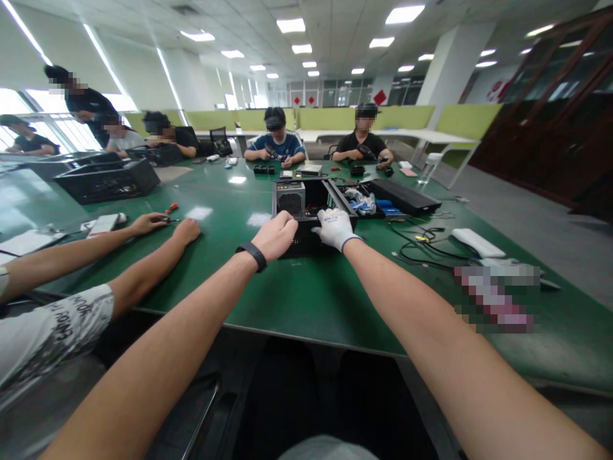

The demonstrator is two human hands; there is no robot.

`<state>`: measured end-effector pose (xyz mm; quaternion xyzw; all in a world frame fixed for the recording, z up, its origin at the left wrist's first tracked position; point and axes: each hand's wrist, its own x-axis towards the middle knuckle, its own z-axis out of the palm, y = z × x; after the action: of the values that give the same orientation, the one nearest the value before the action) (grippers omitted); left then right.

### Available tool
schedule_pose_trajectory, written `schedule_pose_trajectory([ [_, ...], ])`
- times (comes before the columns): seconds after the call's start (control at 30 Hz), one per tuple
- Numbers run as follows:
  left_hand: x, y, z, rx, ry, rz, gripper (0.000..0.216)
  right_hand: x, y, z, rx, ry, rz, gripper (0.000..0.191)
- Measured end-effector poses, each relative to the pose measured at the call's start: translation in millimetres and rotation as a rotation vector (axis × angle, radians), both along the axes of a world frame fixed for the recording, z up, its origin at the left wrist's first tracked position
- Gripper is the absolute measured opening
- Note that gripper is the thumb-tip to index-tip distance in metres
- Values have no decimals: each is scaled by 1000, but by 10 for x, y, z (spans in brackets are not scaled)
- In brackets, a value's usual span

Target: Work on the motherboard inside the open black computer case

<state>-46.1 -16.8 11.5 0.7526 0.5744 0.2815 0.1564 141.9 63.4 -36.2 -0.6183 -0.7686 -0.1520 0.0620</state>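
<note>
In the head view I see a black, open-topped computer case (306, 243) on the green worktop (316, 300), a grey, mesh-grilled power supply (290, 200) inside. The bare left hand (278, 235) and gloved right hand (335, 229) grip the case's near rim.

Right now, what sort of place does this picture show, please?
Probably an office used as a computer workshop: an open black metal computer case stands on a long, glossy green table, with lime-green partition panels behind.

The left arm (167, 348) and right arm (431, 332) were held outstretched; the bare left grip (276, 237) and white-gloved right grip (336, 229) were curled.
</note>
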Motion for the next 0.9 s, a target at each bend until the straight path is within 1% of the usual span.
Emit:
schedule_pose_trajectory([
  [0.1,-85,-16,-94,-16,24,-20,26,9,97,13,-7,-1,2,42],
  [0.23,-156,-31,-178,-2,-35,-29,23,17,116,26,-23,-5,0,42],
  [0.33,-170,-68,-177,12,-89,-14,21,4,44,14,-23,-10,-4,42],
  [0.43,-162,-104,-121,13,-105,-16,19,-5,-118,-22,-10,-10,-1,42],
  [0.53,-116,-101,-34,15,-98,-19,20,5,-373,-68,8,2,10,44],
  [0.67,30,-31,50,42,-21,-54,28,46,-847,-125,33,30,29,43],
  [0.77,179,28,36,19,146,-96,35,90,-1280,-153,52,49,45,39],
  [0.9,359,66,-61,-109,464,-160,45,149,-1864,-151,57,64,70,33],
])
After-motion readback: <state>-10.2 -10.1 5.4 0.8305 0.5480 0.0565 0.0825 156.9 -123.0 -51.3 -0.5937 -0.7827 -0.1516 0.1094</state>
